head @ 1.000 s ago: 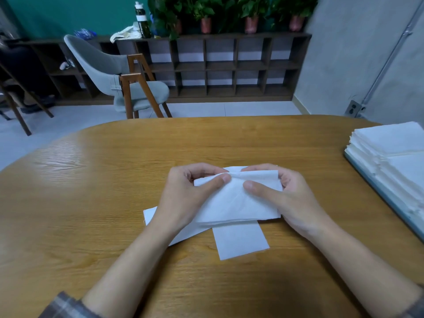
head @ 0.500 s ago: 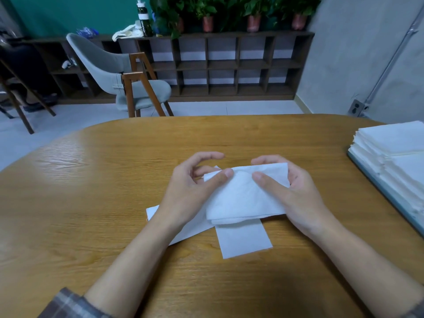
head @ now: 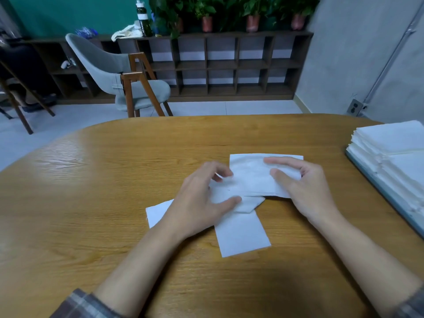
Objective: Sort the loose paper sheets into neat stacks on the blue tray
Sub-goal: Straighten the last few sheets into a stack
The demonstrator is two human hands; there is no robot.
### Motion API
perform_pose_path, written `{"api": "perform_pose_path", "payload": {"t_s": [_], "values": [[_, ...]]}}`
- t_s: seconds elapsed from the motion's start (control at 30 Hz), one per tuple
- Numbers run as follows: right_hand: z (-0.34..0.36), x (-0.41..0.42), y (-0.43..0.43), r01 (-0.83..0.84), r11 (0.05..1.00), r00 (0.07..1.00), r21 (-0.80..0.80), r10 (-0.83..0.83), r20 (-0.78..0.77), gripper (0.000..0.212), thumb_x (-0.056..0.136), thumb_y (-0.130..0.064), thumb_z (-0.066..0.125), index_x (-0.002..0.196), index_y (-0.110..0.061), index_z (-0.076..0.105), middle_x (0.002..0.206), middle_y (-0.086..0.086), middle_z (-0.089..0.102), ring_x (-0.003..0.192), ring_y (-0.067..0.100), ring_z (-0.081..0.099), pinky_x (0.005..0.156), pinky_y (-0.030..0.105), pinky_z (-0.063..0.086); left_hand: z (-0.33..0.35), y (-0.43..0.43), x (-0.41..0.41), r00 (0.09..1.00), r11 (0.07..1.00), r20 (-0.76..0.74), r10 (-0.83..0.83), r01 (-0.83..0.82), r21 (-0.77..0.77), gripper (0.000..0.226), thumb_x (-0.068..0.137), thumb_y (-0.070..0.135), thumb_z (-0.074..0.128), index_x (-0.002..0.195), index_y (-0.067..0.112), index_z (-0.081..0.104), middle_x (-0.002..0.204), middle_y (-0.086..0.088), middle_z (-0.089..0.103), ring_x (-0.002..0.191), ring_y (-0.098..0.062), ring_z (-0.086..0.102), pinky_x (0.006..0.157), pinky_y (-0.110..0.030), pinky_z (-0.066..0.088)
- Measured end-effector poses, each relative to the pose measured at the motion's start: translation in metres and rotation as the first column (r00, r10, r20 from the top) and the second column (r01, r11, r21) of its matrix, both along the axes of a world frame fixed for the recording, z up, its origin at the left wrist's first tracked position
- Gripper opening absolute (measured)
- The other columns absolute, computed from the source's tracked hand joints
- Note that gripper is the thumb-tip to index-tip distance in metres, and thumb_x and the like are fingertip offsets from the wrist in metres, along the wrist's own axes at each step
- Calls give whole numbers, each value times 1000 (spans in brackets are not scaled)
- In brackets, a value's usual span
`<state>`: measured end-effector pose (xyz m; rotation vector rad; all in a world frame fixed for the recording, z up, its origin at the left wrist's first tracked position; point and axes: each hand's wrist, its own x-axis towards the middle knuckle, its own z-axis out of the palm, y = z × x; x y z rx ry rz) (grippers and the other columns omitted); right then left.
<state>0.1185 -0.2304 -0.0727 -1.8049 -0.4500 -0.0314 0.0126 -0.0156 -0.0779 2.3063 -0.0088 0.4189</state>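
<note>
Holding a folded white sheet (head: 250, 177), your right hand (head: 307, 189) pinches the end nearest the blue tray (head: 379, 185) between thumb and fingers. That sheet is well left of the tray, and its far end overlaps the papers lying beneath it.

Your left hand (head: 199, 203) is farther from the tray, with fingers loosely curled. Its thumb lies on the paper under the folded sheet. The hand is blurred, so I cannot tell whether it grips anything.

Two loose sheets lie flat on the table (head: 103, 184) on the side of your hands away from the tray. A square sheet (head: 243, 235) is nearer you, and an angled sheet (head: 158, 212) shows from under your left wrist.

The tray is at the table's right edge and carries white stacks (head: 394, 154) side by side, their edges roughly squared.
</note>
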Motion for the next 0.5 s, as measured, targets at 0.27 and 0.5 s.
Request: {"api": "perform_pose_path", "payload": {"t_s": [0.27, 0.5], "values": [[-4, 3, -4, 51, 999, 998, 8, -51, 32, 35, 98, 3, 62, 112, -24, 80, 118, -24, 73, 114, -18, 59, 93, -2, 35, -3, 0, -3, 981, 970, -105, -162, 178, 168, 27, 84, 22, 77, 107, 34, 73, 104, 23, 69, 98, 2, 59, 81, -14, 42], [-4, -2, -4, -61, 997, 989, -52, 67, 130, 55, 93, 5, 60, 126, -38, 73, 113, -15, 77, 70, 7, 63, 66, 20, 48, -2, 1, 0, 985, 992, 149, -87, 71, 109, 17, 100, 15, 68, 110, 24, 78, 107, 21, 76, 100, 10, 64, 84, -11, 43]]}}
